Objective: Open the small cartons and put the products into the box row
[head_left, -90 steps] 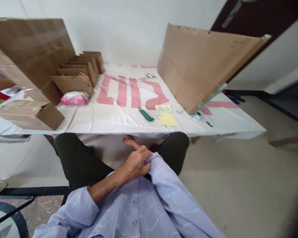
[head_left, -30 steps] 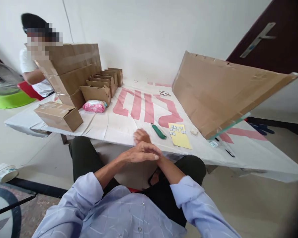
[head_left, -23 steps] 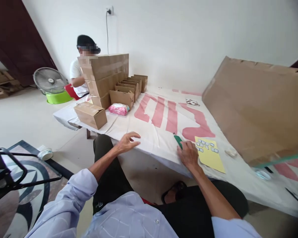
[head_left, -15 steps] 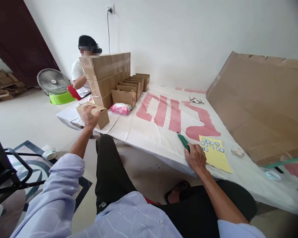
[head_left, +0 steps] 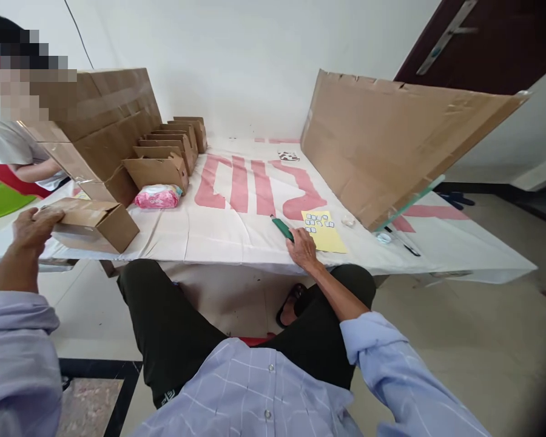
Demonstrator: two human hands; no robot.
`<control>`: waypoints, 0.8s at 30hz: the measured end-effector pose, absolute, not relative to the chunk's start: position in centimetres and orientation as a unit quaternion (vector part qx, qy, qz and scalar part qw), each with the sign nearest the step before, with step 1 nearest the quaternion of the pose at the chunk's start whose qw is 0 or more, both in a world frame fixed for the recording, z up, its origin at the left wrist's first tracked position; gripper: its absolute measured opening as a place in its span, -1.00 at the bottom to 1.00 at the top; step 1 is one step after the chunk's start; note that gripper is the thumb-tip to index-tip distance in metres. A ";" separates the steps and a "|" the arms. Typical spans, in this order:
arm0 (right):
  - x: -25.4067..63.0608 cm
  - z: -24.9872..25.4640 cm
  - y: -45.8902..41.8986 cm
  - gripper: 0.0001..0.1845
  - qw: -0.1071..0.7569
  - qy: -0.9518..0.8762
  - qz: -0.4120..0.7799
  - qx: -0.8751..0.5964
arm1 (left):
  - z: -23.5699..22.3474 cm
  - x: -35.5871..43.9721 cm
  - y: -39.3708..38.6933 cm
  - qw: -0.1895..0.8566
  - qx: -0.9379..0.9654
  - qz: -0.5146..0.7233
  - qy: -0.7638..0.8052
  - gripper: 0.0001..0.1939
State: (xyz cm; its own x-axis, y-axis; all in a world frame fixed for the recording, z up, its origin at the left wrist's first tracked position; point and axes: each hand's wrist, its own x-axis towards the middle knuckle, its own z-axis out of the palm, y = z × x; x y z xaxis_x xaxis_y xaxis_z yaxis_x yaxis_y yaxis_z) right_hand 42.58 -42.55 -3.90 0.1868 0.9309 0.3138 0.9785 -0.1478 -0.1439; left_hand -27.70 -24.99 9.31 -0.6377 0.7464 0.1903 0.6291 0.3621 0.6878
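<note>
At the left edge of the frame a co-worker in a dark cap and pale shirt [head_left: 9, 149] sits behind a tall stack of taped cartons [head_left: 104, 115]. Just below, the person's left hand [head_left: 33, 227] touches the left end of a small brown carton [head_left: 95, 224], fingers over its upper edge; whether it grips or only rests there cannot be told. The small carton lies at the near edge of the tabletop [head_left: 218, 240], which is covered in white cloth with large red markings. Right of the stack, a row of upright cardboard boxes [head_left: 155, 173] runs back toward the wall, with a pink plastic packet [head_left: 158, 197] just in front. At the centre of the frame lies a green utility knife [head_left: 282, 228], its tip toward the upper left; the right hand [head_left: 303, 246] has its fingers closed around the near end. Farther back is a brown-and-white patterned card [head_left: 289, 156]. Beside the right hand, partly under it, is a yellow sheet with blue-outlined labels [head_left: 331, 240]. To the right, a big cardboard panel [head_left: 391, 145] stands tilted, with a tape roll [head_left: 384, 238] and black pen [head_left: 412, 249] near its lower corner.
</note>
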 end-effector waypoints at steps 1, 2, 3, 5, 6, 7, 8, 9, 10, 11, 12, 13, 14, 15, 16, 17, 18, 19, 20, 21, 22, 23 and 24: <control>42.6 -3.9 -42.5 -0.54 0.155 -0.633 -0.072 -0.755 | 9.1 -27.8 -24.9 0.114 0.374 0.402 0.828 -0.31; 42.6 -3.9 -42.5 -0.54 0.154 -0.634 -0.069 -0.755 | 9.0 -27.7 -25.0 0.149 0.337 0.425 0.827 -0.28; 42.6 -3.9 -42.5 -0.53 0.154 -0.634 -0.067 -0.755 | 9.0 -27.3 -25.3 0.175 0.310 0.447 0.820 -0.28; 42.7 -4.0 -42.4 -0.51 0.155 -0.633 -0.065 -0.756 | 8.9 -26.2 -26.4 0.194 0.315 0.474 0.799 -0.38; 42.7 -4.1 -42.3 -0.51 0.156 -0.632 -0.065 -0.756 | 8.9 -25.5 -27.1 0.202 0.328 0.480 0.788 -0.44; 42.7 -4.1 -42.3 -0.50 0.156 -0.631 -0.065 -0.757 | 8.9 -24.7 -27.7 0.210 0.341 0.482 0.780 -0.50; 42.7 -4.1 -42.3 -0.50 0.156 -0.631 -0.066 -0.757 | 8.8 -23.8 -28.3 0.218 0.349 0.480 0.775 -0.52; 42.7 -4.1 -42.2 -0.51 0.155 -0.631 -0.067 -0.757 | 8.7 -22.9 -28.9 0.224 0.355 0.478 0.771 -0.52; 42.7 -4.1 -42.2 -0.52 0.154 -0.631 -0.069 -0.757 | 8.5 -22.0 -29.4 0.233 0.361 0.478 0.766 -0.49; 42.7 -4.1 -42.2 -0.53 0.152 -0.630 -0.072 -0.758 | 8.4 -21.1 -29.7 0.244 0.366 0.480 0.759 -0.44; 42.7 -4.0 -42.3 -0.54 0.150 -0.629 -0.075 -0.759 | 8.2 -20.1 -30.1 0.258 0.374 0.484 0.748 -0.39; 42.7 -4.0 -42.3 -0.55 0.148 -0.629 -0.077 -0.760 | 8.0 -19.2 -30.4 0.274 0.388 0.487 0.733 -0.34; 42.7 -4.0 -42.3 -0.55 0.145 -0.628 -0.078 -0.761 | 7.8 -18.2 -30.6 0.294 0.405 0.490 0.714 -0.29; 42.7 -3.9 -42.3 -0.55 0.143 -0.627 -0.079 -0.761 | 7.6 -17.3 -30.8 0.315 0.422 0.490 0.694 -0.25; 42.7 -3.9 -42.3 -0.55 0.141 -0.627 -0.079 -0.762 | 7.4 -16.4 -31.0 0.332 0.438 0.489 0.677 -0.23; 42.8 -4.0 -42.3 -0.56 0.138 -0.626 -0.079 -0.763 | 7.1 -15.5 -31.1 0.346 0.454 0.487 0.661 -0.22; 42.8 -4.0 -42.3 -0.56 0.136 -0.625 -0.080 -0.764 | 6.9 -14.7 -31.2 0.357 0.470 0.484 0.646 -0.21; 42.9 -4.1 -42.3 -0.56 0.135 -0.625 -0.081 -0.765 | 6.8 -13.9 -31.1 0.366 0.487 0.482 0.629 -0.20; 43.0 -4.1 -42.3 -0.56 0.137 -0.624 -0.083 -0.764 | 6.6 -13.2 -31.0 0.377 0.503 0.484 0.609 -0.18; 43.1 -4.3 -42.3 -0.55 0.141 -0.626 -0.086 -0.762 | 6.4 -12.7 -30.7 0.391 0.518 0.489 0.583 -0.15; 43.3 -4.4 -42.3 -0.55 0.148 -0.628 -0.089 -0.759 | 6.3 -12.2 -30.3 0.407 0.530 0.496 0.554 -0.12; 43.4 -4.5 -42.2 -0.55 0.156 -0.630 -0.091 -0.755 | 6.1 -11.9 -29.9 0.423 0.539 0.506 0.524 -0.09; 43.5 -4.7 -42.2 -0.54 0.164 -0.632 -0.092 -0.752 | 5.9 -11.6 -29.4 0.435 0.544 0.516 0.499 -0.08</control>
State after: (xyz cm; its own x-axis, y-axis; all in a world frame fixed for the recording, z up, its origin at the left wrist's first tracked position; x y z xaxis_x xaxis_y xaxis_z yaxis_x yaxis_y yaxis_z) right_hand 43.52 -42.20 -4.67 0.1843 0.9200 0.3460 0.9805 -0.1476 -0.1297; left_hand -11.62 -29.39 5.94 -0.0301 0.9914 0.1277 0.0947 -0.1244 0.9877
